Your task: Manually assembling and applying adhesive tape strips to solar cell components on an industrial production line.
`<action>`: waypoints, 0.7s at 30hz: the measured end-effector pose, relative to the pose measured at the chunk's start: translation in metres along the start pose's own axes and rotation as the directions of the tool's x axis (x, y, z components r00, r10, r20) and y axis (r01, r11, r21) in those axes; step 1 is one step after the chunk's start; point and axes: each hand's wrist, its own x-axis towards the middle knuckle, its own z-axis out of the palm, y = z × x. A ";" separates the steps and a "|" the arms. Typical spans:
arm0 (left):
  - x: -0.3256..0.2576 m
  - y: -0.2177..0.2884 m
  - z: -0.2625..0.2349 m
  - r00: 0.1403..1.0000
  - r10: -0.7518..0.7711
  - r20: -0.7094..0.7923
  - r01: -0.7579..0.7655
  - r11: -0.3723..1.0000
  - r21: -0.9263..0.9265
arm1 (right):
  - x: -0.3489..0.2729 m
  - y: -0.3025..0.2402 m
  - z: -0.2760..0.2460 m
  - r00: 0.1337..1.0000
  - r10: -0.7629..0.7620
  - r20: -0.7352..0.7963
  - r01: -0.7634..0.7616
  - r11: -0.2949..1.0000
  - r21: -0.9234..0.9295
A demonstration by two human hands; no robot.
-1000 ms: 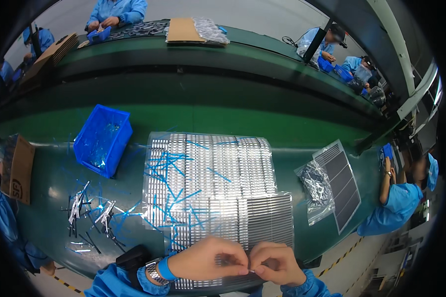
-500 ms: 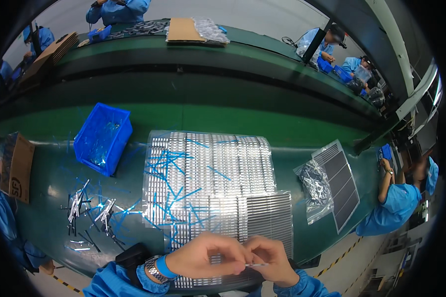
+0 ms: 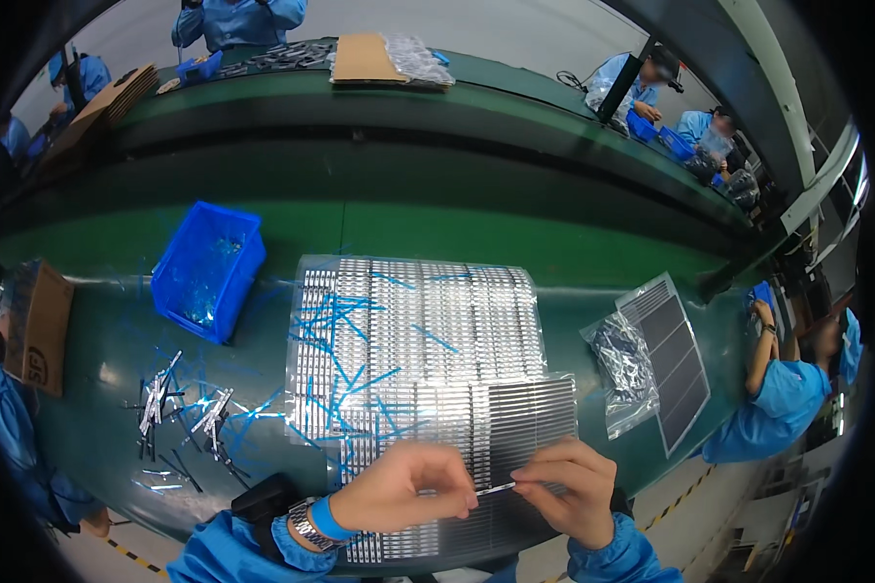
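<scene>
Over the near edge of the bench, my left hand (image 3: pixel 399 491) and my right hand (image 3: pixel 572 489) face each other. Between their fingertips stretches a thin, short silvery strip (image 3: pixel 496 489), each hand pinching one end. A blue band and a metal watch circle my left wrist. Below the hands lie clear plastic sheets (image 3: pixel 428 335) lined with rows of small silvery strips. The nearer right sheet (image 3: pixel 535 413) has a dark, bare-looking striped part. Loose thin blue film strips (image 3: pixel 345 313) are scattered over the left of the sheets.
A blue bin (image 3: pixel 209 272) with clear and bluish scraps stands at left. Loose dark and silvery strips (image 3: pixel 214 418) lie nearer. At right, a clear bag (image 3: pixel 622 374) overlaps a dark panelled sheet (image 3: pixel 676 360). A cardboard box (image 3: pixel 44 330) sits far left; co-workers surround the benches.
My hands have drawn apart, the right one moving right and slightly up. The thin strip, mostly hidden at my fingers before, now shows stretched between them.
</scene>
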 end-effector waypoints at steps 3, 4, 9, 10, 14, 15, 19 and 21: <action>0.000 -0.001 0.000 0.999 -0.028 0.015 0.028 1.000 0.011 | -0.010 0.010 -0.002 0.999 -0.041 0.014 0.041 0.997 -0.063; -0.001 0.000 0.000 0.999 -0.037 0.006 0.037 0.999 -0.011 | -0.014 0.014 -0.002 0.996 -0.081 0.026 0.084 0.989 -0.120; 0.000 -0.001 0.000 0.999 -0.038 0.014 0.038 0.999 0.003 | -0.006 0.009 0.002 0.994 -0.112 0.017 0.113 0.987 -0.115; 0.000 -0.002 0.000 0.999 -0.042 0.017 0.042 0.999 -0.005 | -0.001 0.005 0.004 0.993 -0.119 0.009 0.120 0.989 -0.091; 0.001 -0.002 0.000 0.999 -0.042 0.027 0.042 0.999 -0.006 | -0.002 0.007 0.005 0.987 -0.157 -0.018 0.155 0.984 -0.092; 0.001 -0.003 0.001 0.999 -0.040 0.031 0.041 0.999 -0.022 | -0.006 0.008 0.004 0.991 -0.130 -0.007 0.128 0.984 -0.124; 0.003 -0.004 -0.002 0.998 -0.060 0.027 0.061 0.997 -0.047 | -0.005 0.010 0.003 0.995 -0.099 0.006 0.098 0.979 -0.177; 0.001 -0.005 -0.003 0.997 -0.066 0.031 0.067 0.998 -0.020 | -0.004 0.007 0.003 0.994 -0.113 0.005 0.112 0.977 -0.179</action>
